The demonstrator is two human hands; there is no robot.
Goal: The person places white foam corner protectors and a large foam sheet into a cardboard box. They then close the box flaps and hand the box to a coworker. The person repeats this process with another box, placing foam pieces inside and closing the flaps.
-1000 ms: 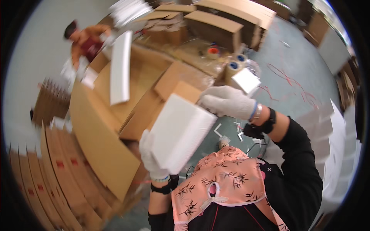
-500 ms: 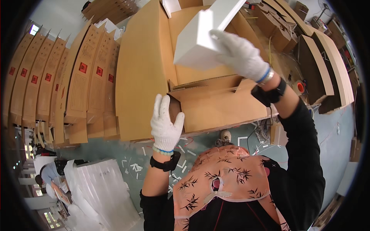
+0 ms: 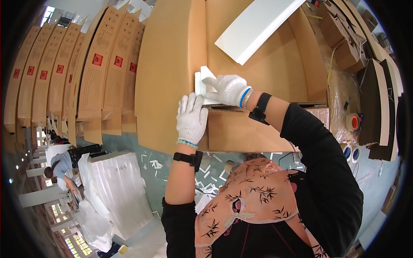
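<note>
At the carton (image 3: 241,129) rim, right hand (image 3: 228,88) had lowered the white foam block (image 3: 203,84) inside, fingers pinching it; left hand (image 3: 191,118), fingers together, steadied the wall.

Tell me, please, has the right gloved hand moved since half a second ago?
Yes: the right gloved hand dropped from the carton's far side to the brown cardboard carton's near edge.

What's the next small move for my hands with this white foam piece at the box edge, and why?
Probably press the white foam piece further down into the cardboard box. Your right hand rests on top of it, it stands partly above the box edge, and your left hand steadies the box wall beside it.
</note>
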